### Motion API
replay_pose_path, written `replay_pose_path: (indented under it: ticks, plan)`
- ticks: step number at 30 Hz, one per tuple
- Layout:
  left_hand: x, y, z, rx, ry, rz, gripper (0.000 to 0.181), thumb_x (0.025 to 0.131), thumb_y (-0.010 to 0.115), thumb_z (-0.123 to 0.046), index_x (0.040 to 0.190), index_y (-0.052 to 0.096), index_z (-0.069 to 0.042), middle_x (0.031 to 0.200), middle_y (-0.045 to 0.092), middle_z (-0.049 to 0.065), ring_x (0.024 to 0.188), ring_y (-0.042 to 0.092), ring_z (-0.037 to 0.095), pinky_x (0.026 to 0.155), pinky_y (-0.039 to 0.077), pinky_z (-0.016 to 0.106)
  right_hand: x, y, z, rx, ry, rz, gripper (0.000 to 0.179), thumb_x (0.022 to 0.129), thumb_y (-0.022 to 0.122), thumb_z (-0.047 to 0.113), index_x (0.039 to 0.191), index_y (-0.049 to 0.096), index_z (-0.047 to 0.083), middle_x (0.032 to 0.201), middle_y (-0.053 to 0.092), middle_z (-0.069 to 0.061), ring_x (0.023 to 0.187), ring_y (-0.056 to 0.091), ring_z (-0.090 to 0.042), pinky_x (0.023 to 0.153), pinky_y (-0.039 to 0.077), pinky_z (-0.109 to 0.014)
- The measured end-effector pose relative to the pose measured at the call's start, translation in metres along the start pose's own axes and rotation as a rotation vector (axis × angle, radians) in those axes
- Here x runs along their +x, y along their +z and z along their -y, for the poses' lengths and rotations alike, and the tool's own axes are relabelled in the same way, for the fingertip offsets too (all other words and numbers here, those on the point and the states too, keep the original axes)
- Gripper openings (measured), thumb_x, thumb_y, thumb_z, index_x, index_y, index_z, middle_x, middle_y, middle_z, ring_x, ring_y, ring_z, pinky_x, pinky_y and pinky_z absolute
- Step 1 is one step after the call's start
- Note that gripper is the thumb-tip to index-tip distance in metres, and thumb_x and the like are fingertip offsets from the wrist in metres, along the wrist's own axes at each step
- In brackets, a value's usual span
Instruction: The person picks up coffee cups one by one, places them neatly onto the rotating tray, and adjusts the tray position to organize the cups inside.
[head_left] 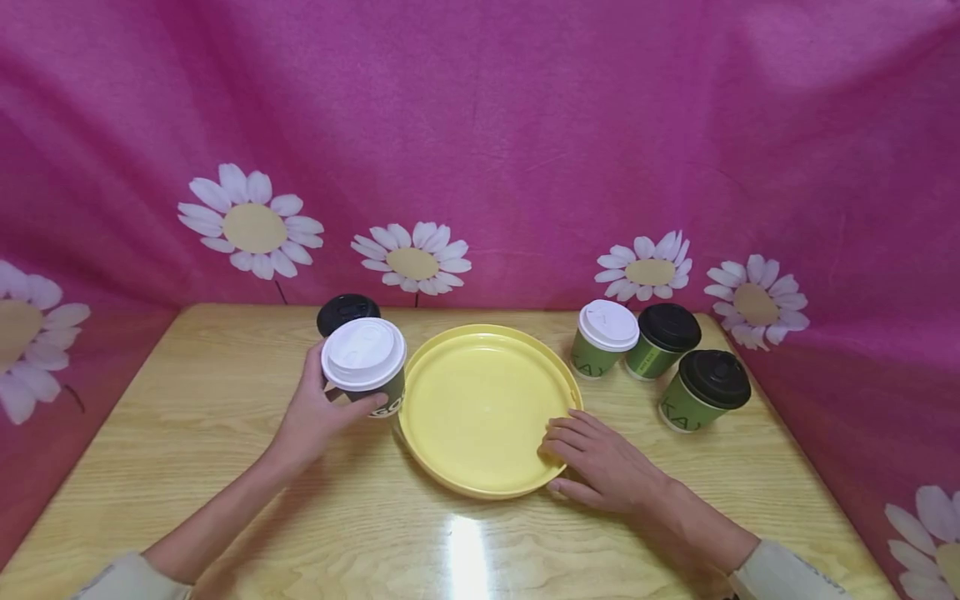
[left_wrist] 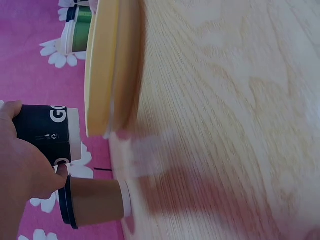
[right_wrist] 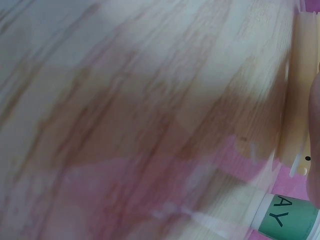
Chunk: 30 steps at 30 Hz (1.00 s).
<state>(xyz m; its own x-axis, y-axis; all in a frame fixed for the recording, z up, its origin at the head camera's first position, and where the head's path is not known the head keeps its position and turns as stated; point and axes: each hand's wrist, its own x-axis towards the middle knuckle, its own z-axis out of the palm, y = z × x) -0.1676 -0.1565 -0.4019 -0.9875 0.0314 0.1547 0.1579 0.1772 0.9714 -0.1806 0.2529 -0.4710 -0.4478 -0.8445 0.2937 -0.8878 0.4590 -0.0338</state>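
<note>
My left hand (head_left: 318, 417) grips a black paper coffee cup (left_wrist: 42, 132) with a white lid (head_left: 365, 354), upright at the left edge of a round yellow tray (head_left: 487, 417). The wrist view has the cup raised off the table, with white lettering on its side. Just behind that hand stands a brown paper cup (left_wrist: 97, 201) with a black lid (head_left: 348, 312). At the tray's lower right, my right hand (head_left: 603, 468) rests over the rim, fingers inside and thumb by the outer edge. Only a sliver of it enters the right wrist view.
At the back right stand a green cup (head_left: 592, 357) with a white lid, a green cup (head_left: 651, 360) with a black lid, and nearer, another black-lidded green cup (head_left: 686, 404). A pink flowered cloth (head_left: 510, 167) hangs behind the wooden table (head_left: 375, 533).
</note>
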Motion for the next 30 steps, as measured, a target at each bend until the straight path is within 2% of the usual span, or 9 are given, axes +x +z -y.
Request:
replay_pose_path:
  ticks: [6,16,23,30]
  plan:
    - [0.000,0.010,-0.002,0.007,0.032,0.017,0.094,0.078,0.083,-0.004,0.151,0.024,-0.003,0.145,0.039,0.014,0.132,0.039,0.028,0.112,0.031,0.052,-0.001,0.000,0.001,0.003,0.007,0.001,0.043,0.101,0.051,0.048,0.120,0.063,0.012,0.125,0.062,-0.006,0.127,0.050,-0.026,0.116,0.024,-0.046]
    - [-0.006,0.031,0.000,0.003,0.043,0.100,0.093,0.077,0.084,-0.003,0.150,0.027,-0.002,0.146,0.041,0.016,0.134,0.039,0.035,0.110,0.034,0.055,-0.002,0.002,-0.001,0.007,0.003,-0.015,0.045,0.101,0.048,0.050,0.121,0.063,0.012,0.125,0.062,-0.006,0.127,0.050,-0.027,0.116,0.023,-0.044]
    - [-0.011,0.044,-0.002,-0.052,0.027,0.151,0.091,0.075,0.085,-0.002,0.149,0.030,-0.005,0.144,0.044,0.014,0.135,0.039,0.031,0.112,0.031,0.051,-0.001,0.002,0.000,0.010,0.001,-0.019,0.042,0.101,0.051,0.048,0.120,0.063,0.012,0.125,0.062,-0.006,0.127,0.050,-0.027,0.116,0.024,-0.046]
    - [-0.012,0.055,-0.002,-0.057,0.003,0.181,0.091,0.073,0.086,-0.002,0.147,0.033,-0.005,0.143,0.045,0.013,0.135,0.040,0.030,0.113,0.031,0.049,-0.001,0.001,0.000,0.006,0.008,-0.010,0.041,0.100,0.052,0.047,0.121,0.063,0.013,0.126,0.062,-0.006,0.128,0.049,-0.026,0.116,0.025,-0.047]
